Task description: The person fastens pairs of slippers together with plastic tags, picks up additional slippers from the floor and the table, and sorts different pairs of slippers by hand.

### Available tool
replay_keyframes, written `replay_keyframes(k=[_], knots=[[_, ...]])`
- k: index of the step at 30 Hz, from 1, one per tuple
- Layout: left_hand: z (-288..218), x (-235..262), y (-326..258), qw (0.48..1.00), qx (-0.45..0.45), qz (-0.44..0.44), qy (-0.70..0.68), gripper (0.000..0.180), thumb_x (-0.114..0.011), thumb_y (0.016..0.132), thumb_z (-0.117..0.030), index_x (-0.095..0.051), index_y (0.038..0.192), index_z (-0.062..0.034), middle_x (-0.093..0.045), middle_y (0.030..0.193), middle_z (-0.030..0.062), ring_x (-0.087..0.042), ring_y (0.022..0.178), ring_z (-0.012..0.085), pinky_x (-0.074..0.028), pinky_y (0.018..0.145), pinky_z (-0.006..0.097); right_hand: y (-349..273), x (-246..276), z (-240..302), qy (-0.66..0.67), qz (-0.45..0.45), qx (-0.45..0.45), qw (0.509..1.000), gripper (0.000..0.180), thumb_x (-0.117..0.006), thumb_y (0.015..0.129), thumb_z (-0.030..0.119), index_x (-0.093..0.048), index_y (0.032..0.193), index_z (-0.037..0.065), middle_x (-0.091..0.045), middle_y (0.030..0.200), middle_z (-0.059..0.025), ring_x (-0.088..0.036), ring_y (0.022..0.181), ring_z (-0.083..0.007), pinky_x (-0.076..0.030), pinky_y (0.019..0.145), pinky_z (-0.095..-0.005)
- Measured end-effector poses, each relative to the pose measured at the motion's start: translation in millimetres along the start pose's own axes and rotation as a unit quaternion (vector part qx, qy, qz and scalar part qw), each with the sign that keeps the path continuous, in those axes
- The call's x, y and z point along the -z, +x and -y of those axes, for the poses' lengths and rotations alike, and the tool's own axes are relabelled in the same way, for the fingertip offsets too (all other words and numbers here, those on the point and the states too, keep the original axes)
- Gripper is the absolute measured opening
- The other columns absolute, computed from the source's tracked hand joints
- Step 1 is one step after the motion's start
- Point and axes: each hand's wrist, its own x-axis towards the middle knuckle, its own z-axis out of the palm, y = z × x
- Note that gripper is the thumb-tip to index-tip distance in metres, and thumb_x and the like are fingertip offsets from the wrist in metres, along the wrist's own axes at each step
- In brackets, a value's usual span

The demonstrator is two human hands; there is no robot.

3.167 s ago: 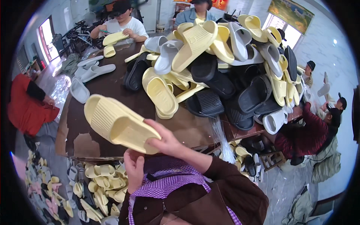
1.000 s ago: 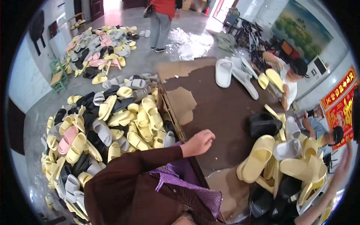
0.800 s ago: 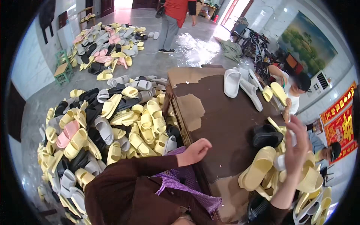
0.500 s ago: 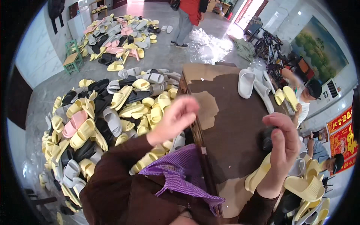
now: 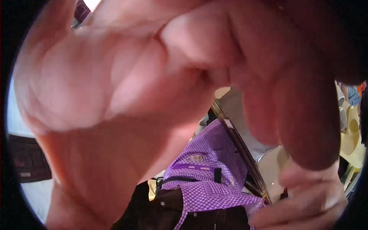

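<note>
My left hand [image 5: 126, 88] is raised right up to the camera, its blurred palm filling most of the view, with one thick finger [image 5: 306, 115] hanging down at the right. Nothing lies in the palm. My right hand [image 5: 306, 203] shows at the lower right with its fingers close together, partly cut off by the rim; whether it holds anything is hidden. Between the two hands I see my purple checked shirt [image 5: 207, 180] and dark brown jacket [image 5: 184, 216].
A dark table edge [image 5: 239, 143] runs diagonally behind my left hand. Pale yellow slippers [image 5: 350, 142] peek out at the far right rim. Everything else is blocked by my left hand.
My left hand has risen from above the slipper pile to right in front of the camera, covering the floor, table and slippers. My right hand has dropped to the lower right.
</note>
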Motion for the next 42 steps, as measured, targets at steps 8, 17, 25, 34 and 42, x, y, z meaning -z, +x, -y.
replay_keyframes(k=[8, 17, 25, 34, 42], knots=[[15.8, 20.0, -39.3, 0.988, 0.108, -0.099, 0.045, 0.071, -0.063, 0.076, -0.030, -0.032, 0.132, 0.0001, -0.053, 0.111, 0.0188, -0.055, 0.079, 0.0204, -0.047, 0.064, 0.029, -44.7, 8.9, 15.8, 0.064, -0.016, -0.112, 0.991, 0.047, -0.063, 0.070, 0.046, -0.045, 0.083, 0.005, -0.052, 0.077, -0.0062, -0.047, 0.072, -0.0120, -0.037, 0.079, -0.0263], [13.5, 72.7, -88.9, 0.938, 0.219, -0.239, 0.122, 0.054, -0.058, 0.079, -0.017, -0.042, 0.126, 0.0018, -0.055, 0.111, 0.0183, -0.056, 0.080, 0.0211, -0.047, 0.065, 0.029, -20.8, -16.1, 24.0, 0.142, 0.015, -0.229, 0.963, 0.069, -0.072, 0.060, 0.063, -0.040, 0.084, 0.007, -0.047, 0.076, -0.0041, -0.043, 0.075, -0.0101, -0.031, 0.079, -0.0190], [8.7, 77.3, -400.2, 0.547, 0.721, -0.310, 0.293, 0.034, -0.062, 0.081, -0.022, -0.058, 0.104, 0.0030, -0.064, 0.085, 0.0106, -0.060, 0.079, 0.0161, -0.047, 0.071, 0.028, -90.0, -106.7, -99.5, 0.187, -0.112, -0.394, 0.893, 0.019, -0.050, 0.088, 0.003, -0.059, 0.104, -0.001, -0.060, 0.084, -0.0076, -0.053, 0.065, -0.0096, -0.044, 0.063, -0.0209], [-58.5, -64.8, -627.6, 0.276, 0.871, -0.379, 0.149, 0.066, -0.074, 0.067, -0.035, -0.053, 0.111, 0.0103, -0.059, 0.104, 0.0231, -0.060, 0.089, 0.0280, -0.049, 0.072, 0.036, -140.0, -131.8, -116.9, -0.002, 0.041, -0.426, 0.904, 0.019, -0.047, 0.090, -0.002, -0.059, 0.104, -0.002, -0.060, 0.086, -0.0063, -0.053, 0.067, -0.0077, -0.046, 0.064, -0.0207], [-37.9, -114.1, -760.0, 0.166, 0.831, -0.471, 0.243, 0.096, -0.082, 0.058, -0.032, -0.032, 0.128, 0.0103, -0.055, 0.113, 0.0222, -0.057, 0.101, 0.0265, -0.051, 0.073, 0.038, -144.8, -136.5, -106.5, 0.047, -0.009, -0.465, 0.884, 0.018, -0.046, 0.091, -0.001, -0.061, 0.102, -0.001, -0.060, 0.085, -0.0059, -0.053, 0.066, -0.0081, -0.046, 0.063, -0.0211]])
